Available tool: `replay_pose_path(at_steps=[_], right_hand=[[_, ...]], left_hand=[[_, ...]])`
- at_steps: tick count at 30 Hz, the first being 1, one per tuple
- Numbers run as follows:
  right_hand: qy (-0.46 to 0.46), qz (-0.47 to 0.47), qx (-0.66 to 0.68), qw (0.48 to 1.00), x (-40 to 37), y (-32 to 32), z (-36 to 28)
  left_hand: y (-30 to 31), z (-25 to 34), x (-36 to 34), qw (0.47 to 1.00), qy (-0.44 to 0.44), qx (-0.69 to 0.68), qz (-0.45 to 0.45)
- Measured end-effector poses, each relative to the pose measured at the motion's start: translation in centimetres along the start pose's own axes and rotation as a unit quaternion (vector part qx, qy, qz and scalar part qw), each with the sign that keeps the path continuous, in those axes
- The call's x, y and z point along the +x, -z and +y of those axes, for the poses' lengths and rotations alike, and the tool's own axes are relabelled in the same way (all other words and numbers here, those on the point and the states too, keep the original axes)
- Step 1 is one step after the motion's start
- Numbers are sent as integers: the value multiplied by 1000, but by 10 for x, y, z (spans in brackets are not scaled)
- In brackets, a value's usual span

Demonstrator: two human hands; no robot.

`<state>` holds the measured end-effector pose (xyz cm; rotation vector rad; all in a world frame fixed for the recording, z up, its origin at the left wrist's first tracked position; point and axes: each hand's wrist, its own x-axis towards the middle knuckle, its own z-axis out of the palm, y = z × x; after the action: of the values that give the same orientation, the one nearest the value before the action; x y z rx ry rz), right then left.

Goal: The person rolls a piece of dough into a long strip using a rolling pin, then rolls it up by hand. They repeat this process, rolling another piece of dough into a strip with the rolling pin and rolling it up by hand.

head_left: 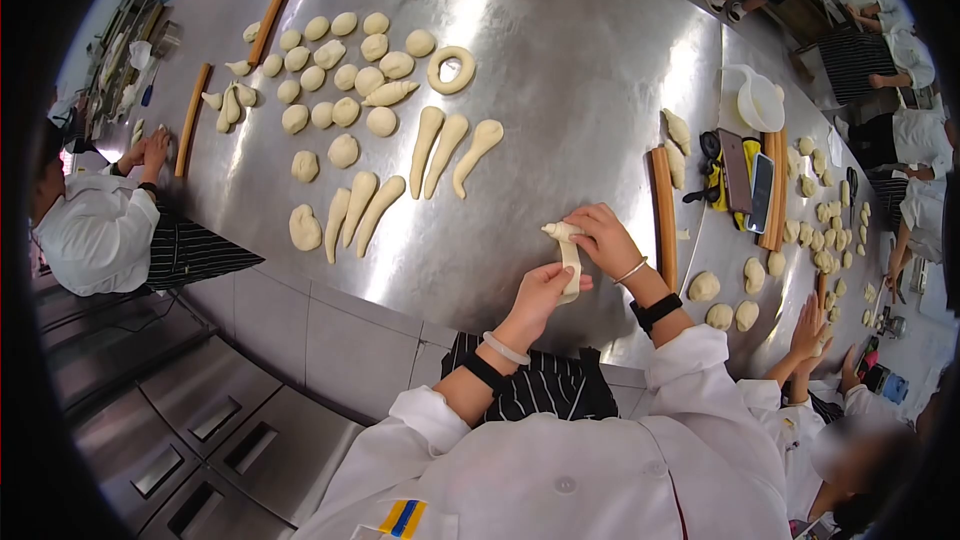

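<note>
Ok so I'm on the remote end, using the wooden rolling pin (664,220) just right of the hands as my landmark. The dough strip (571,262) is left of the pin, well apart from it, sitting between the two hands. Its long axis runs roughly alongside the pin, near end to far end, with a small sideways bend low down. The far end is bunched into a rolled end (562,231) that lies crosswise to the strip, its little tip pointing away from the pin.

The right hand (603,240) is the one nearer the pin, and its grip has thumb and fingers closed on the rolled end, coming in from the pin side. The left hand (545,292) is farther from the pin and closer to the wearer, its grip pinching the flat part of the strip near the bottom. So imo what matters is that roll-across-strip angle: right hand has the roll, left hand has the tail. Can't tell if the strip touches the worktop (500,230) tbh.

Also left of the pin, well past the hands, are some tapered dough pieces (382,208) and a dough ring (435,70). Right of it there's a phone (760,190) lying by another rolling pin (774,225).
</note>
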<state>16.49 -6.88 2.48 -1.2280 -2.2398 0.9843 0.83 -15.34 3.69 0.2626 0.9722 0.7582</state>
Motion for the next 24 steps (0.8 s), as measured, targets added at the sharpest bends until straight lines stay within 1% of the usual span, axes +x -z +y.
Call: replay_pose_path(at_steps=[2,4,7,12,14,17,18,20,24], right_hand=[[-6,-5,3,1000,-1,1,-2],[-5,-4,2,1000,-2,0,0],[-3,-2,-1,1000,-3,-1,-1],[-6,-6,-6,1000,-4,0,-10],[-44,2,32,998,-6,-3,-10],[-47,16,62,997,-9,-9,-6],[-47,16,62,997,-10,-9,-6],[-17,-5,21,1000,-13,-9,-7],[-11,-10,14,1000,-18,-7,-9]], left_hand=[[2,3,-4,1000,4,12,3],[4,5,-8,998,35,40,20],[-1,6,-13,998,51,29,25],[-5,4,-16,998,51,21,30],[-5,3,-17,997,55,26,36],[-3,-2,-18,997,55,22,42],[-2,-4,-18,998,52,22,38],[-1,-6,-18,998,50,21,36],[0,-7,-22,997,52,9,57]])
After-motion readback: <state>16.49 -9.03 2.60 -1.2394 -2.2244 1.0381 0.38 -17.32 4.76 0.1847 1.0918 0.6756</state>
